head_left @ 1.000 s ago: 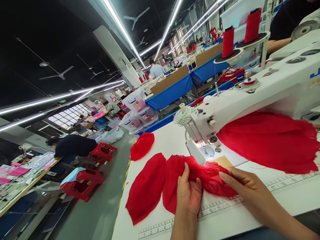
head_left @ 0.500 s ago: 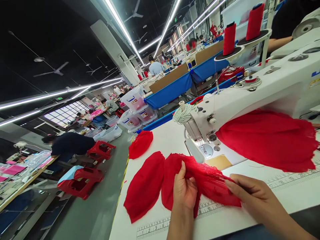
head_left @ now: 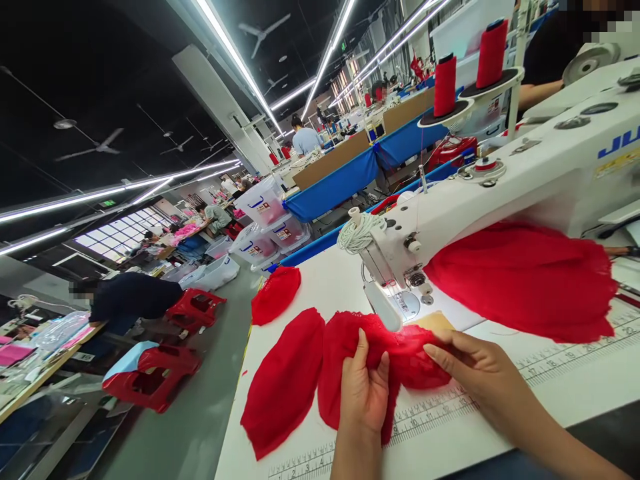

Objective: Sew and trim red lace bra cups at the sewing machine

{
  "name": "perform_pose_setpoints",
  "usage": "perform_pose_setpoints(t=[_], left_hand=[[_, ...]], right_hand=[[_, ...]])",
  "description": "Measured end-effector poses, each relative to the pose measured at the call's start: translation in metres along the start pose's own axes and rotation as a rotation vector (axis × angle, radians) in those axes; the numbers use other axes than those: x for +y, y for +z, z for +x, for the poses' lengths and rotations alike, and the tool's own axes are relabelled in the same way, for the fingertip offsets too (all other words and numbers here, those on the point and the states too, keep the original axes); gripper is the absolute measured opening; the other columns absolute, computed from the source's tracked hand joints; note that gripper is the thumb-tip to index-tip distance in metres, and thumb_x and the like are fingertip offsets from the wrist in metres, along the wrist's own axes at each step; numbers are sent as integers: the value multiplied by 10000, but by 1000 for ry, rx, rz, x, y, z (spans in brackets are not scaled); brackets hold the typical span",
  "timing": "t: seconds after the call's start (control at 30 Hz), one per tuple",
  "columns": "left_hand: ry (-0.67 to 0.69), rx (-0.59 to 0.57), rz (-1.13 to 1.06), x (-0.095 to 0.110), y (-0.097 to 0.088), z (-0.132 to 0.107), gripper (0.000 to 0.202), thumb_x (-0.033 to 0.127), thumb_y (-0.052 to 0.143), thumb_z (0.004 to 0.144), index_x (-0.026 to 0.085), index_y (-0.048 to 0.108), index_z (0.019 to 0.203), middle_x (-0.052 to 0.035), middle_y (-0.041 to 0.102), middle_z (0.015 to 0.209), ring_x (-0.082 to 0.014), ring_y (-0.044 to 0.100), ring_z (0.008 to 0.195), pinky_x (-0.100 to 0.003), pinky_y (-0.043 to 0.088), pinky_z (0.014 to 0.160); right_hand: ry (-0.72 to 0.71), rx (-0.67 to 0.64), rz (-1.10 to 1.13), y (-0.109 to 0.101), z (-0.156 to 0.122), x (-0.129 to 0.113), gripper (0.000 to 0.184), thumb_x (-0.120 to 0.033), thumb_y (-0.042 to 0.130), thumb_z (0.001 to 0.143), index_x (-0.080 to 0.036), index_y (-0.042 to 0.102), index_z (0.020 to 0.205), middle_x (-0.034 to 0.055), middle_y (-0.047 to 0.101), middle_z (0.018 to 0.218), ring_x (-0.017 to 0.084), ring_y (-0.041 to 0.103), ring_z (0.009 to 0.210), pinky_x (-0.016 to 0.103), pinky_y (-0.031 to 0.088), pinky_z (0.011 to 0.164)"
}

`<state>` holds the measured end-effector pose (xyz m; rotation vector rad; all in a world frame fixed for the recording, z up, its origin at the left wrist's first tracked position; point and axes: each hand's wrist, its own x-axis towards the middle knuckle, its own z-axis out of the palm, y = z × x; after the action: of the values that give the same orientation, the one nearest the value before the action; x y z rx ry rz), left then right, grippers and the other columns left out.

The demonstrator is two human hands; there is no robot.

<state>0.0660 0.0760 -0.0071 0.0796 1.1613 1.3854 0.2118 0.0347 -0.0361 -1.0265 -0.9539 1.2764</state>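
Observation:
Both my hands grip a red fabric piece with a lacy edge (head_left: 413, 375) on the white table, just in front of the sewing machine's needle area. My left hand (head_left: 364, 387) pinches its left part between thumb and fingers. At the fabric's right end, my right hand (head_left: 467, 360) has thumb and fingers closed on the edge. Left of my left hand lies a red cup-shaped piece (head_left: 285, 380), with a smaller red piece (head_left: 276, 295) farther back. The white sewing machine (head_left: 480, 200) stands behind the fabric, its lamp lighting the needle plate (head_left: 407, 305).
A large red fabric heap (head_left: 525, 283) lies under the machine arm. Red thread cones (head_left: 493, 53) stand behind it. A printed ruler (head_left: 425, 419) runs along the table's front. Red stools (head_left: 150, 377) and clear bins (head_left: 260, 200) stand left and beyond; other people sit at tables.
My right hand has moved left, closer to my left hand, and the fabric between them has gone from stretched to bunched. The whole view has shifted slightly.

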Motion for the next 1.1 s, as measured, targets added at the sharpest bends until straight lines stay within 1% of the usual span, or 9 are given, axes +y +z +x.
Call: perform_pose_setpoints(t=[0.1, 0.23, 0.37, 0.47, 0.57, 0.67, 0.77, 0.9, 1.1], left_hand=[[16, -8, 9, 0, -1, 1, 171, 87, 624, 852, 100, 631, 682, 9, 640, 664, -90, 634, 502, -194, 578, 436], [23, -14, 9, 1, 0, 0, 209, 88, 628, 847, 98, 622, 639, 6, 631, 639, -97, 635, 504, -204, 583, 444], [54, -7, 3, 0, 3, -3, 248, 73, 622, 845, 100, 608, 599, 12, 626, 618, -95, 633, 509, -218, 594, 465], [64, -9, 6, -1, 3, -4, 268, 72, 635, 835, 107, 592, 572, 23, 616, 602, -90, 625, 504, -224, 596, 474], [81, 12, 0, -1, 2, -3, 291, 72, 647, 824, 116, 565, 548, 43, 586, 583, -87, 615, 501, -234, 600, 477], [87, 24, -5, 0, 2, -2, 296, 69, 651, 820, 116, 556, 543, 52, 564, 575, -83, 602, 496, -241, 602, 473], [83, 9, 3, -1, 1, -1, 276, 76, 656, 818, 112, 573, 557, 43, 584, 595, -88, 610, 508, -244, 604, 479], [80, -10, 12, -2, -1, 0, 253, 93, 673, 811, 117, 591, 573, 25, 630, 635, -101, 637, 533, -245, 605, 497], [75, -22, 2, -2, 0, -2, 208, 69, 691, 790, 127, 596, 614, 49, 622, 610, -100, 631, 523, -262, 609, 488]], right_hand=[[35, 23, 77, 4, -1, -4, 285, -471, 717, 763, -211, 728, 880, 41, 712, 879, 248, 614, 869, 324, 507, 806], [22, 102, 49, 5, -5, -8, 330, -504, 729, 731, -210, 739, 880, 57, 728, 919, 251, 637, 870, 311, 524, 791], [25, 164, -31, 4, -5, -4, 348, -524, 730, 722, -218, 736, 888, 37, 710, 855, 219, 607, 786, 288, 509, 737], [14, 180, -67, 2, -3, -1, 318, -522, 693, 764, -217, 723, 850, 16, 623, 748, 178, 522, 690, 263, 477, 630], [-9, 147, -42, -2, -2, 0, 305, -510, 662, 793, -208, 675, 749, 11, 540, 702, 169, 480, 662, 257, 465, 582], [26, 92, 5, -6, -2, 0, 330, -521, 651, 795, -201, 645, 714, 17, 541, 697, 190, 504, 694, 283, 486, 637], [66, 80, 2, -8, -2, 1, 343, -538, 652, 783, -199, 642, 730, 14, 530, 672, 186, 483, 663, 275, 468, 595], [35, 58, 13, -4, -3, -1, 373, -541, 632, 795, -207, 585, 637, 10, 525, 656, 184, 491, 656, 259, 452, 562], [47, 213, -35, -1, -2, 2, 307, -515, 681, 760, -215, 640, 708, 5, 601, 695, 193, 550, 684, 268, 479, 598]])
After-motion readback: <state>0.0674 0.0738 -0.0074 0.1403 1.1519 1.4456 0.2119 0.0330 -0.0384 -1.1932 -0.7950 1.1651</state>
